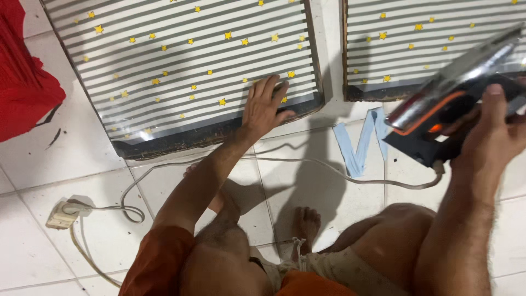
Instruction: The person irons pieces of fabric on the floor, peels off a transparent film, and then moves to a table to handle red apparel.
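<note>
The person sits on the white tiled floor (pixel 33 164), knees drawn up. The left hand (pixel 264 107) lies flat, fingers spread and holding nothing, on the lower right corner of a framed panel (pixel 181 71) covered in grey-and-white striped film with small yellow stars. The panel lies on the floor at twelve o'clock from the person. A second panel (pixel 416 44) of the same pattern lies at about one o'clock, with a strip of bare tile between the two.

The right hand (pixel 496 134) is closed around the handle of an electric iron (pixel 455 98) — black and orange, with a shiny metal soleplate — held tilted in the air at two o'clock, clear of both panels. Its grey cord (pixel 307 161) trails across the tiles to a wall plug and extension (pixel 66 214) at eight o'clock.

The iron looks heavy and rigid, likely hot at the plate, so the handle is the only safe hold. The film looks thin, smooth and easily creased or scorched — the frame edge seems the firmer place to press. A pale blue strip (pixel 359 145) lies folded on the tiles between the panels; red cloth (pixel 24 82) sits at ten o'clock.
</note>
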